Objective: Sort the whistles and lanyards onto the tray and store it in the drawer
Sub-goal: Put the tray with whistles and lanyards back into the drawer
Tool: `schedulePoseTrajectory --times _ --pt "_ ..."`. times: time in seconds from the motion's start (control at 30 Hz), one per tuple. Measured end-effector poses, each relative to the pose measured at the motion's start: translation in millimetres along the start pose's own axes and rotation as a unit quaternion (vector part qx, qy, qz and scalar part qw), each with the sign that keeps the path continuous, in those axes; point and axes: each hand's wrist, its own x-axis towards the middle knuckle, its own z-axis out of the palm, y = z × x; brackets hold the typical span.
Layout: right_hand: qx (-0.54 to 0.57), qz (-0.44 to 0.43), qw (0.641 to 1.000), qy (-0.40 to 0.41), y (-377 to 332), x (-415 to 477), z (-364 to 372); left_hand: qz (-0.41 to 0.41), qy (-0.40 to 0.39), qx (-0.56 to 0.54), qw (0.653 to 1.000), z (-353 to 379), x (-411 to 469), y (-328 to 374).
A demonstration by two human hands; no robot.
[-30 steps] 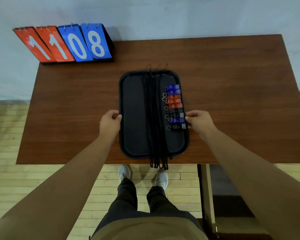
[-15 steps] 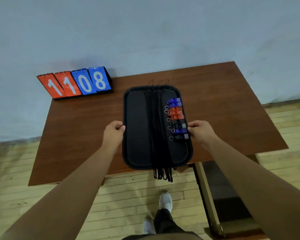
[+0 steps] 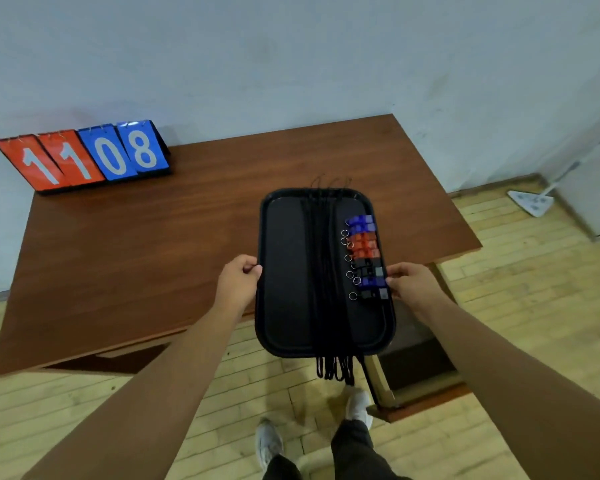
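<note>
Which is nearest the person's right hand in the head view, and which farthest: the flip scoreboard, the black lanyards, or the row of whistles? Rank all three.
1. Row of whistles: on the right of the tray, beside the right hand.
2. Black lanyards: down the tray's middle.
3. Flip scoreboard: far left corner of the table.

A wooden table (image 3: pixel 153 258) bears a flip scoreboard (image 3: pixel 84 159) far left.
</note>
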Motion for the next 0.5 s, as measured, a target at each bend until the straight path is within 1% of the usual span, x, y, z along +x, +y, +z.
schedulePoseTrajectory --times 0.13,0.3,0.43,0.5 --pt "-0.011 0.002 1.000 0.023 23.4 -1.3 -28.5 0.002 -0.019 0.008 1.000 31.6 -16.2 7.2" --pt "-0.017 0.016 1.000 0.017 49.9 9.2 -74.3 0.005 -0.024 0.028 0.999 80.2 -41.8 25.5" --pt "-0.024 0.005 1.000 0.000 76.1 33.3 -118.9 0.001 -0.002 0.064 0.998 131.0 -63.1 36.0" --pt "-0.034 0.001 0.999 -0.023 92.0 47.7 -143.8 -0.014 0.017 0.057 0.998 159.4 -75.7 36.8"
